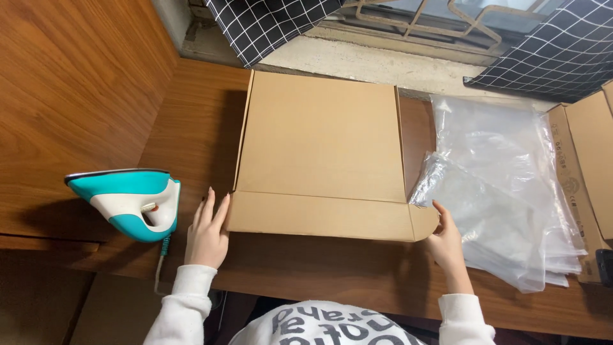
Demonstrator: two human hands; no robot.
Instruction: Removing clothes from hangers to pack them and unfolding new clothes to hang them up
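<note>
A flat cardboard box (321,137) lies in the middle of the wooden desk (191,128), its far edge close to the back edge under the window ledge. It looks part-folded: the large panel lies flat, and the long front flap (319,215) along its near edge is creased and partly raised toward the person. A small rounded tab (424,222) sticks out at the right end of that flap. No side walls stand yet and nothing lies on the panel, so judging by how the card lies, the front fold is begun and the remaining sides and closing are left.

The left hand (207,233) is open with fingers straight and together, pressed flat against the left end of the front flap; it grips nothing. The right hand (445,241) is at the right end, fingers loosely extended with the tips touching the rounded tab; whether it pinches the tab cannot be told.

A teal and white iron (131,201) stands on its heel near the left edge of the desk, just beside the left hand. A stack of clear plastic bags (504,191) lies right of the box, and more flat cardboard (590,166) rests at the right edge.
</note>
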